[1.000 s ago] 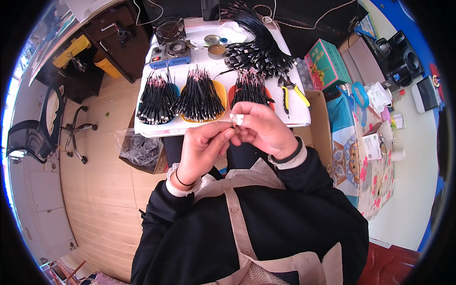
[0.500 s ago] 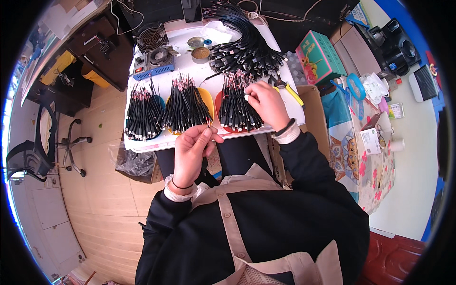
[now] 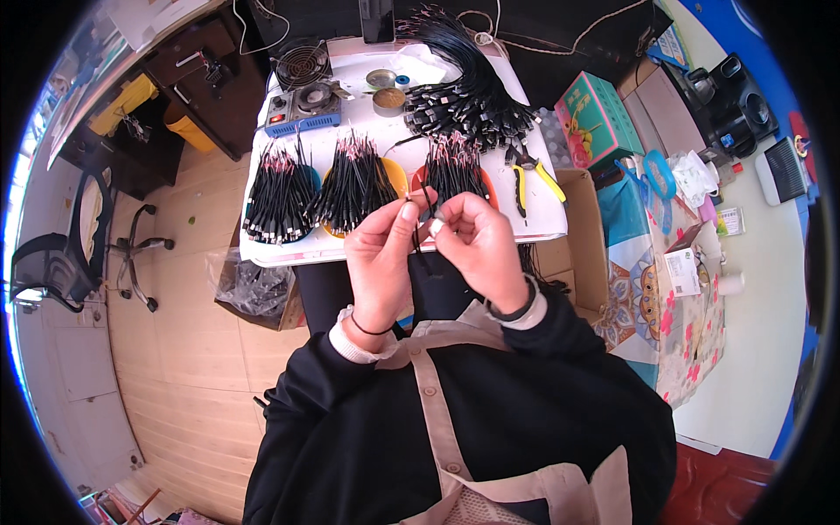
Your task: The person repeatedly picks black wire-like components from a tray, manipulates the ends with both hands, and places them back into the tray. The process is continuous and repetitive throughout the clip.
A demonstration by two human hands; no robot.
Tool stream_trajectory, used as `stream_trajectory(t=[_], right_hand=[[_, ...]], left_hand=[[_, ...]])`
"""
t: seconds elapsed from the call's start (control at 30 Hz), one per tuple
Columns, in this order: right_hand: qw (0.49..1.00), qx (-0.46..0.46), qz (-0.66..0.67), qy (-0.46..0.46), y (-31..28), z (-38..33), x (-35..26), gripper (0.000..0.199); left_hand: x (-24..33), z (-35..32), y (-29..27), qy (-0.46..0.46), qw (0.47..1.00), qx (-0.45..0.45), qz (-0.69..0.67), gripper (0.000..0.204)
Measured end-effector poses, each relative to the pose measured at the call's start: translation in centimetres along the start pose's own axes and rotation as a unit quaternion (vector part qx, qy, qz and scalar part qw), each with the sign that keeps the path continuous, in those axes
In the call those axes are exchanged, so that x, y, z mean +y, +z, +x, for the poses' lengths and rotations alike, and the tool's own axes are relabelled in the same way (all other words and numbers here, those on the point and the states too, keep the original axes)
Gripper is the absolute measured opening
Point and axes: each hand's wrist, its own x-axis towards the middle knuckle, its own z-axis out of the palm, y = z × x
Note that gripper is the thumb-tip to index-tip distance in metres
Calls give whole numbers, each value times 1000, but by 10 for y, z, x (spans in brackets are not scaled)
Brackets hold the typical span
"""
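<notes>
Over the table's near edge my two hands are close together. A thin black cable (image 3: 417, 243) hangs down between them. My left hand (image 3: 385, 249) pinches its upper end between thumb and forefinger. My right hand (image 3: 483, 249) is closed beside it, fingertips on a black cable piece; whether this is the same cable I cannot tell. Something white wraps a right fingertip. Beyond the hands, black cables with pinkish wire ends lie in three bunches: a left bunch (image 3: 278, 199), a middle bunch (image 3: 354, 191) and a right bunch (image 3: 453, 164), partly hidden by my hands.
A larger cable pile (image 3: 468, 109) covers the table's back right. Yellow-handled pliers (image 3: 551, 182) lie nearby. At the back left stand a blue heating device (image 3: 304, 121) and a round tin (image 3: 388, 101). A cardboard box (image 3: 584, 236) adjoins the table's right side.
My right hand has left the right bunch and come down beside my left hand. My left hand has moved slightly right. A black cable now hangs between them, and the whole view has shifted a little.
</notes>
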Motion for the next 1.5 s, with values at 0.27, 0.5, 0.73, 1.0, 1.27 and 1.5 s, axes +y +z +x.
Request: stream_trajectory(t=[0.27, 0.5, 0.73, 1.0, 1.27, 1.5], right_hand=[[979, 71, -157, -111, 25, -26, 4, 16], [989, -90, -89, -76, -12, -26, -23, 15], [967, -207, 144, 47, -31, -4, -41, 16], [946, -105, 305, 34, -10, -15, -16, 9], [870, -142, 446, 157, 1, -5, -6, 10], [827, -254, 433, 255, -17, 30, 5, 15]], left_hand=[[3, -16, 0, -40, 999, 6, -1, 19], [5, -26, -4, 10, 999, -43, 19, 19], [18, -30, -5, -80, 983, -151, 70, 19], [25, -29, -2, -77, 981, -133, 119, 17], [26, -16, -17, -144, 978, -149, -28, 15], [32, 7, -35, -212, 954, -189, 94, 15]])
